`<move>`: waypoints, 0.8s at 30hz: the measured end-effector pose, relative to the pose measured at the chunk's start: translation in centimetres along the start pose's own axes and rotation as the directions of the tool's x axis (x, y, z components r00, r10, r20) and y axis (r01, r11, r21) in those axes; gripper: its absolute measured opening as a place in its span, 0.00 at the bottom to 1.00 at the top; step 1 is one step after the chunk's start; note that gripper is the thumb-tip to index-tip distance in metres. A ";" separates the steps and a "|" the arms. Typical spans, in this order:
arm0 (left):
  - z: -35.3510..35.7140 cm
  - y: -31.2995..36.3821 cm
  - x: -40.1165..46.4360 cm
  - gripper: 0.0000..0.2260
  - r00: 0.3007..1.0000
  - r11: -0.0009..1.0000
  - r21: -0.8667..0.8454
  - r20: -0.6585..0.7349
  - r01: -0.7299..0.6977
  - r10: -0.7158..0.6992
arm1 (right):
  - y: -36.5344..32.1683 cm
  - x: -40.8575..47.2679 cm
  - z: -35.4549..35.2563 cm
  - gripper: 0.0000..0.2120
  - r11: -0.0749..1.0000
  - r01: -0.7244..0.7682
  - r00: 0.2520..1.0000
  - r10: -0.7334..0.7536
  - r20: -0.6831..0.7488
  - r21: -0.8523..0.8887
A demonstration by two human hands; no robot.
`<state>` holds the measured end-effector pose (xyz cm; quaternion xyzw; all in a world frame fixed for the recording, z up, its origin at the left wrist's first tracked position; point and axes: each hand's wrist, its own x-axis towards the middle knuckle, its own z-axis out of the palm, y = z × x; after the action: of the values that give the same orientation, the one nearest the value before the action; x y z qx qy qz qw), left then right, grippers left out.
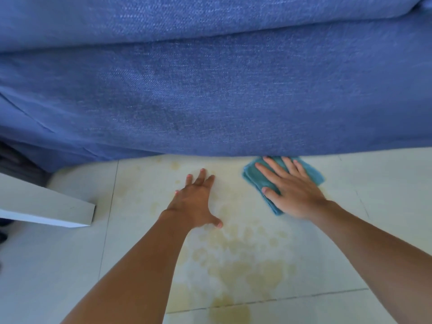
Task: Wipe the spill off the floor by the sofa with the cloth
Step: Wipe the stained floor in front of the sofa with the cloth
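A folded teal cloth (254,177) lies on the pale tiled floor (385,183) right at the foot of the blue sofa (210,90). My right hand (289,188) presses flat on the cloth, fingers spread toward the sofa. My left hand (196,199) rests flat on the bare tile to the left of the cloth, fingers apart, holding nothing. A yellowish spill (233,265) spreads in blotches and droplets over the tiles, from beside the sofa's edge down between my forearms to the bottom of the view.
The sofa fills the upper half of the view and overhangs the floor. A white board or furniture edge (46,206) juts in from the left. Dark fabric (14,164) shows at the far left under the sofa.
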<state>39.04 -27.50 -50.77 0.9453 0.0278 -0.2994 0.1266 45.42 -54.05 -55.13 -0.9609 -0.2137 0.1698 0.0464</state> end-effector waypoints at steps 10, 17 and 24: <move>0.2 -0.1 -0.5 0.54 1.000 0.999 0.040 -0.004 -0.028 0.028 | -2.3 -1.1 1.7 0.32 1.000 -0.027 0.998 0.026 -0.055 -0.010; 2.5 -0.1 -5.0 0.57 0.996 0.993 0.080 0.026 -0.085 0.084 | -3.6 -14.1 5.5 0.34 0.940 -0.320 0.943 0.329 -0.059 0.120; 5.7 -1.4 -9.8 0.66 0.992 0.982 0.182 0.123 -0.056 0.034 | -3.1 -15.5 6.6 0.36 0.910 -0.397 0.908 0.409 -0.094 0.122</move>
<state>27.66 -27.40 -49.93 0.9337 -0.0291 -0.3538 0.0466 28.71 -57.79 -56.05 -0.9891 0.0014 0.1296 0.0706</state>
